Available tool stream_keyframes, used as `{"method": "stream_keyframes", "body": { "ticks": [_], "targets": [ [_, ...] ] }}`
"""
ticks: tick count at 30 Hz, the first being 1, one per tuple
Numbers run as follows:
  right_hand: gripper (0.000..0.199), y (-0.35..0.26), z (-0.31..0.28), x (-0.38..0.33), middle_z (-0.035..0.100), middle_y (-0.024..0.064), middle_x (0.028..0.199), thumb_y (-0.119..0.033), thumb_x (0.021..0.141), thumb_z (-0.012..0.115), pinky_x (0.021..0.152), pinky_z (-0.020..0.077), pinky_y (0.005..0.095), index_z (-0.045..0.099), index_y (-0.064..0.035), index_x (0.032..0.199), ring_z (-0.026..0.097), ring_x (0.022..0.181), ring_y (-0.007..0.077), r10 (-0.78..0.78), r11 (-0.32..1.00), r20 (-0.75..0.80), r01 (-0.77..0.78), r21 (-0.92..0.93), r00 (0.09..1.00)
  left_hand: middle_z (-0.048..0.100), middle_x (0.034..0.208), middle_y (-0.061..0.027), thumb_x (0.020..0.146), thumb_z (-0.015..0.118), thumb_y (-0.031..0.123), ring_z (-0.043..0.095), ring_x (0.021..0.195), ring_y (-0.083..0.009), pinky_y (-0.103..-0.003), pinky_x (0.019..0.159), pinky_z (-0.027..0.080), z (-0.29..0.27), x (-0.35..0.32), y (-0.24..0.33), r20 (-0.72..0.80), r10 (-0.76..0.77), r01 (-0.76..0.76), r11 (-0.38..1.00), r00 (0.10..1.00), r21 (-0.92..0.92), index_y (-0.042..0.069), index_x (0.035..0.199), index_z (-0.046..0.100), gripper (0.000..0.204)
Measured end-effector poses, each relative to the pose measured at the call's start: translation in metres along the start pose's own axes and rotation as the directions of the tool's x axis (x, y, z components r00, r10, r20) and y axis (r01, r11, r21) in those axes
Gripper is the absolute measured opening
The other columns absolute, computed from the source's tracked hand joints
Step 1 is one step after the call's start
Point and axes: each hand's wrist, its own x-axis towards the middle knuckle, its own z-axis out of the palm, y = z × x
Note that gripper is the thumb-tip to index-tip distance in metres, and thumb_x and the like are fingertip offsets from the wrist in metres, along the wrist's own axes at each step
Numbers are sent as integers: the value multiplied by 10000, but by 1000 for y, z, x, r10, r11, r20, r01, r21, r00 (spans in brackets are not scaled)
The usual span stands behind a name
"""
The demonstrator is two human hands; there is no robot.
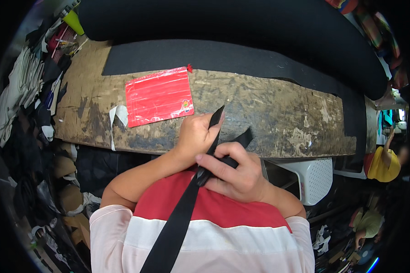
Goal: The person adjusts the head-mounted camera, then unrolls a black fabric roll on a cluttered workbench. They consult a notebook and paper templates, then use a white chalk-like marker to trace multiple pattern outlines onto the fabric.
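Observation:
A long black strap rises from the lower edge, across my red and white shirt, to my hands. My left hand is closed round a stretch of it, and a narrow end sticks up past the thumb. Lower and to the right, my right hand pinches the strap together with a dark, glossy piece at its fingertips, whose kind I cannot make out. Beyond the right fingers a blurred black strap end juts out over the table. The right palm hides part of the strap.
On the worn wooden table lies a red plastic packet, with a white strip beside it. A large black fabric roll spans the back. A white plastic stool stands right. Fabric piles crowd the left; a person in yellow is far right.

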Motion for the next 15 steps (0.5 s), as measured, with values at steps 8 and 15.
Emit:
{"method": "stream_keyframes", "body": {
  "ticks": [8, 15],
  "targets": [
    [485, 13, 2, -3, 542, 78, 831, -57, 597, 782, 525, 500, 328, 628, -44, 1057, 612, 622, 209, 128, 989, 105, -118, -91, 986, 442, 509, -50, 960, 496, 374, 392, 465, -123, -303, 448, 333, 11, 17, 2, 231, -443, 496, 813, 867, -304, 48, 583, 471, 499],
    [393, 19, 8, -6, 583, 77, 771, -65, 622, 786, 499, 476, 298, 631, -6, 978, 611, 602, 201, -9, 999, -59, 7, -34, 998, 470, 520, -10, 955, 491, 359, 396, 473, -96, -307, 443, 321, 19, 25, 9, 420, -548, 691, 551, 723, -468, 35, 573, 510, 502]
  ]
}}
